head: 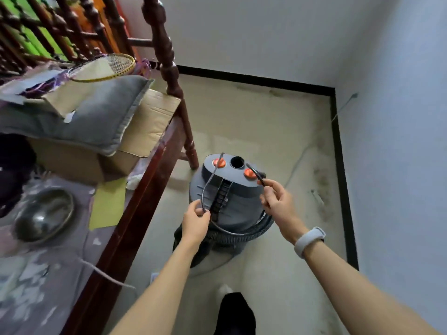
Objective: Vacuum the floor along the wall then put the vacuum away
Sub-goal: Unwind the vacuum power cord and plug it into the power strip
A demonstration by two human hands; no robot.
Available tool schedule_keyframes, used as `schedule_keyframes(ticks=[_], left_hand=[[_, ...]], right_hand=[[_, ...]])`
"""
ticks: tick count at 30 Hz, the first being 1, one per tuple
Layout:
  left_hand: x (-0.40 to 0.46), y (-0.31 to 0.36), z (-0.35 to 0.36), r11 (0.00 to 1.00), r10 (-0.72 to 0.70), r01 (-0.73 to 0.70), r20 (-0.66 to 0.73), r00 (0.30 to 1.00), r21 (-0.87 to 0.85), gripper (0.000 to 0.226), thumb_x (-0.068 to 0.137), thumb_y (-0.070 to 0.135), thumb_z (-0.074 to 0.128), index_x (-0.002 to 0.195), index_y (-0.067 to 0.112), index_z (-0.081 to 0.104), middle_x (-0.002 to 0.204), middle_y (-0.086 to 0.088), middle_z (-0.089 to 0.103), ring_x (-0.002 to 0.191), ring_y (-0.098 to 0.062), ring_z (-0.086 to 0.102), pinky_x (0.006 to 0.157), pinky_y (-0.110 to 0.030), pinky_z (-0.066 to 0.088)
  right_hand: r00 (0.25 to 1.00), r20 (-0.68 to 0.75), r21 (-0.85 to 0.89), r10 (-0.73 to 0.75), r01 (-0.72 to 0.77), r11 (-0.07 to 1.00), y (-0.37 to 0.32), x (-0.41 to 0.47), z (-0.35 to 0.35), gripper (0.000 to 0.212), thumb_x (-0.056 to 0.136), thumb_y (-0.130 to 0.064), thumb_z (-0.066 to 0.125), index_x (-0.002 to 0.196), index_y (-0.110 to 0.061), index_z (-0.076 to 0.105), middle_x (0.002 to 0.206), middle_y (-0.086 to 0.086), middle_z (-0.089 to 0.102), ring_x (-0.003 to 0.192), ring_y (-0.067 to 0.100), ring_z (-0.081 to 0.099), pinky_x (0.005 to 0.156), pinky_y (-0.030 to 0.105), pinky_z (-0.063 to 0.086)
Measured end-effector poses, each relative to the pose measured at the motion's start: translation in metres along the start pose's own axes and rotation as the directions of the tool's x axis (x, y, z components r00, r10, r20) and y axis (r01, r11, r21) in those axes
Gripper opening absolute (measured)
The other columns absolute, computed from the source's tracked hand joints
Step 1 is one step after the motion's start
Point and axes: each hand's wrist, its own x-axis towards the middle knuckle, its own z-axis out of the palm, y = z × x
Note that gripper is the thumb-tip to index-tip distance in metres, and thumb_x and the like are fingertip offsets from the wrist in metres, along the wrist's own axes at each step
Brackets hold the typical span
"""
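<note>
- In the far corner by the wall, the vacuum is standing on the floor, likely being put away.
- The left hand is pinching the cord.
- The right hand is gripping its other end, probably for winding it up tidy.

Grey vacuum with two orange buttons; black skirting under pale walls; yellow-rimmed racket; grey cushion; white wristband.
</note>
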Motion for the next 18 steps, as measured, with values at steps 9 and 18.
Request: schedule_keyframes(ticks=[9, 18], left_hand=[[-0.097, -0.080, -0.049, 0.928, -0.076, 0.130, 0.164, 0.984, -0.350, 0.031, 0.095, 0.001, 0.048, 0.126, 0.005, 0.047, 0.089, -0.003, 0.056, 0.074, -0.015, 0.056, 0.073, -0.026, 0.049], [-0.132, -0.142, -0.098, 0.784, -0.256, 0.440, 0.419, 0.871, -0.437, 0.031, 0.100, 0.032, 0.040, 0.111, 0.005, 0.048, 0.092, -0.011, 0.068, 0.083, -0.022, 0.064, 0.080, -0.036, 0.050]], right_hand=[[0.997, 0.072, 0.045, 0.006, -0.009, 0.999, 0.058, -0.147, 0.046, 0.021, 0.099, -0.001, 0.040, 0.103, -0.010, 0.059, 0.061, 0.003, 0.047, 0.041, 0.000, 0.040, 0.046, 0.012, 0.034], [0.923, 0.377, -0.406, 0.075, 0.092, 0.909, 0.139, -0.239, 0.101, 0.031, 0.094, 0.000, 0.051, 0.121, -0.012, 0.063, 0.062, -0.010, 0.052, 0.058, -0.006, 0.050, 0.063, 0.008, 0.036]])
